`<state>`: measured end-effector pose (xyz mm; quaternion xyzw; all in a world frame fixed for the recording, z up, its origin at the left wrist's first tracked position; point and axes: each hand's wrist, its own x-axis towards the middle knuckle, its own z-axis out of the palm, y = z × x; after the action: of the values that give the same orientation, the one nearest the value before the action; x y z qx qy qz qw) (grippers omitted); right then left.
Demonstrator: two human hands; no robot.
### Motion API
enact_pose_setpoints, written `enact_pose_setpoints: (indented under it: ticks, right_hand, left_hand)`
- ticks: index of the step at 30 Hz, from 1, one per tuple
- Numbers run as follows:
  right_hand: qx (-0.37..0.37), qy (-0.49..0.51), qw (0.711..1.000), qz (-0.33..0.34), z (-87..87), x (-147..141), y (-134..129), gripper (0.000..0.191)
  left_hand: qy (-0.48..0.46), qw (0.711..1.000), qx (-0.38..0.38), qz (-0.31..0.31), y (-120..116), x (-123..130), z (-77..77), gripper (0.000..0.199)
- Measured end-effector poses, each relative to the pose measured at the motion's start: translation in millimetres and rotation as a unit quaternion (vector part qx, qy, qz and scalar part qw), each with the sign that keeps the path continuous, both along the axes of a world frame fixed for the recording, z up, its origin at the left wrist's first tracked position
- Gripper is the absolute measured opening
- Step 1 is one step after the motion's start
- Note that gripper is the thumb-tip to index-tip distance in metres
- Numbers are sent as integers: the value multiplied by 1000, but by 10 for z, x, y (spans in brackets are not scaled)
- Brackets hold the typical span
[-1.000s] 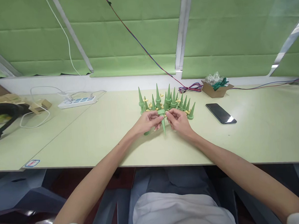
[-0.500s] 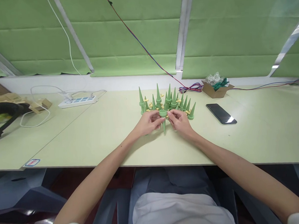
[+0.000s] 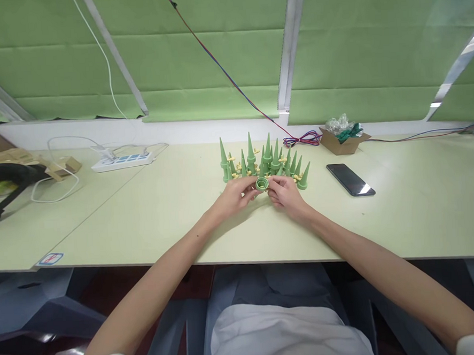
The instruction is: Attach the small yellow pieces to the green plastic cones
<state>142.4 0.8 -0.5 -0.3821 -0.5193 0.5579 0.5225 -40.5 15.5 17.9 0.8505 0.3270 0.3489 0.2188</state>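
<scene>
A green spike [image 3: 262, 184] is held near the table's middle, its round, ringed open end facing the camera and its point out of sight. My left hand [image 3: 238, 194] grips it from the left, fingers and thumb closed at its rim. From the right, my right hand [image 3: 285, 193] has closed fingers against the same piece; whether a small part lies between them is too small to tell. Just behind both hands stand several green cone-shaped spikes [image 3: 268, 149], points up, with small yellow pieces [image 3: 231, 157] on or among them.
A black phone [image 3: 350, 179] lies right of the spikes. Behind it are a cardboard box [image 3: 341, 145] with plastic and green material, and coiled cable [image 3: 305, 139]. A white power strip [image 3: 123, 162] and a black object [image 3: 14, 172] are on the left.
The held spike has tilted: before, its point hung down towards the table, and now its open end faces the camera. Both hands stay around it with slightly shifted fingers.
</scene>
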Motion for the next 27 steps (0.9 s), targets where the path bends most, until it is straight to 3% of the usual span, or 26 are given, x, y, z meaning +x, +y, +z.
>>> enact_pose_setpoints:
  ticks: [8,16,21,24,27]
  right_hand:
    - [-51,14,999,7,11,7,12,37]
    - [-3,13,1000,-26,-14,-32,26,37]
    - [129,-68,987,-64,-21,-43,-2,41]
    - [227,-151,956,-110,-16,-25,-35,37]
    - [265,-179,939,-125,-14,-8,-50,33]
  left_hand:
    - [36,997,76,1,87,-60,-75,24]
    - [5,999,47,26,54,-12,-18,23]
    - [-81,992,-82,45,32,2,25,28]
    - [-132,969,-209,21,25,2,68,23]
    - [-160,932,-324,-32,10,4,120,28]
